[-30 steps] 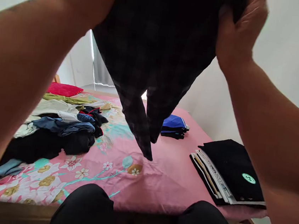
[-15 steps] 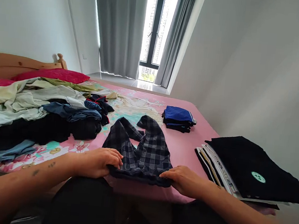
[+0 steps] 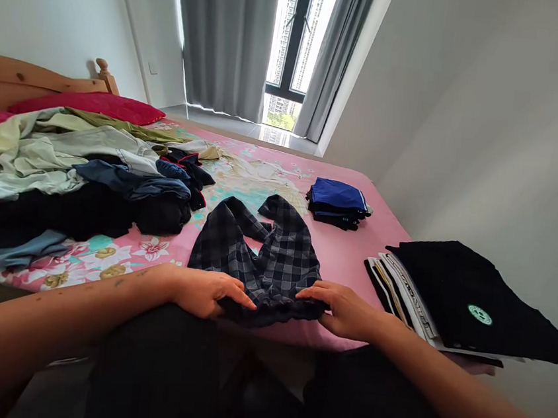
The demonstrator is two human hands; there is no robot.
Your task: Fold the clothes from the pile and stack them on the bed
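A pair of dark plaid pants [image 3: 287, 253] lies on the pink bed near its front edge, waistband toward me, the legs bent and spread at the far side. My left hand [image 3: 208, 292] grips the left part of the gathered waistband, its index finger stretched along the top. At the right end of the waistband, my right hand [image 3: 336, 306] pinches the cloth between thumb and fingers. The undersides of both grips are partly hidden by the fabric.
Loose clothes [image 3: 78, 174] are heaped on the left of the bed [image 3: 342, 269]. A folded blue and black stack [image 3: 337, 202] sits beyond the pants. At right, a taller stack of folded shirts [image 3: 473, 302] reaches the bed's edge. A red pillow [image 3: 90, 104] lies by the headboard.
My left hand has slid right along the waistband, its index finger now extended. The waistband looks more bunched. The view has tilted slightly down.
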